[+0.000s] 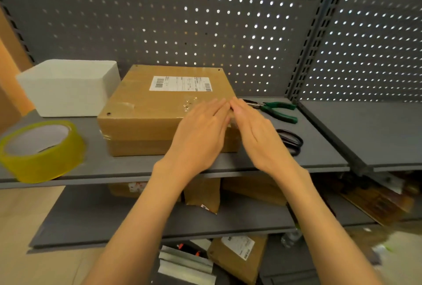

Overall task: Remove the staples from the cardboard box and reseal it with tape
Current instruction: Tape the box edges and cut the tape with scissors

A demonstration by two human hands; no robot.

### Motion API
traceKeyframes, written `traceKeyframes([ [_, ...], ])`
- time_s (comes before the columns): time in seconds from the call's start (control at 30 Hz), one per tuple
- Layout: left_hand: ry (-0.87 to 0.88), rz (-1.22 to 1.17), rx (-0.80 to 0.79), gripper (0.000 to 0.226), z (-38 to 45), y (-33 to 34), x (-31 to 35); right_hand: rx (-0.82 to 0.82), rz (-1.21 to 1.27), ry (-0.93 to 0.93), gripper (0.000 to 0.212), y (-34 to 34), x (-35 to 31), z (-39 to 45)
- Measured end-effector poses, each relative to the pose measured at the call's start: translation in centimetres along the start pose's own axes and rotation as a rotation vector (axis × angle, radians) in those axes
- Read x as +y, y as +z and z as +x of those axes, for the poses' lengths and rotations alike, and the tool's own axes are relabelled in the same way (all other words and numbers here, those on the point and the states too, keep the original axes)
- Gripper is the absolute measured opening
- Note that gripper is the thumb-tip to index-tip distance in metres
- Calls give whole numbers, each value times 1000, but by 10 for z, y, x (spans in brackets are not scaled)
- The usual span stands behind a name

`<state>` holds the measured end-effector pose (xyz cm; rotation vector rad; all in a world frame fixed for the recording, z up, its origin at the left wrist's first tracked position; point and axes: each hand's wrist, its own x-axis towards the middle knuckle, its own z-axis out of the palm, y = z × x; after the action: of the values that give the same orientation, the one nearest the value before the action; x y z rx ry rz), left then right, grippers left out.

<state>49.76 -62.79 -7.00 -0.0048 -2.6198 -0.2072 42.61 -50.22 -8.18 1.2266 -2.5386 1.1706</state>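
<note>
Both hands sit flat at the right end of the cardboard box (pixel 159 106), left hand (pixel 201 134) and right hand (pixel 255 134) with fingertips meeting, so that corner is crowded. Just right of them the green-handled pliers (pixel 277 110) and black scissors (pixel 291 141) lie on the shelf (pixel 319 147), narrowing that side. Beyond them, open grey shelf runs to the upright post (pixel 303 61). On the left, the white foam box (pixel 68 86) touches the cardboard box; the tape roll (pixel 41 150) stands at the front edge, with a bare strip between roll and box. The pegboard wall (pixel 159 22) closes the back.
</note>
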Motion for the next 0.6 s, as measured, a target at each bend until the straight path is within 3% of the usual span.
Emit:
traceKeyframes([
  [0.13, -34, -45, 8, 41, 0, -2, -3, 60, 81, -48, 41, -2, 8, 3],
  [0.27, -92, -109, -14, 36, 12, -11, -6, 90, 313, 24, 34, -12, 13, 14],
  [0.4, -65, -66, -36, 39, 15, -11, -7, 153, 251, -70, 23, -11, 17, 19],
  [0.6, 7, 78, -87, 48, 12, -10, -9, 103, 119, -174, 42, 0, 34, 10],
])
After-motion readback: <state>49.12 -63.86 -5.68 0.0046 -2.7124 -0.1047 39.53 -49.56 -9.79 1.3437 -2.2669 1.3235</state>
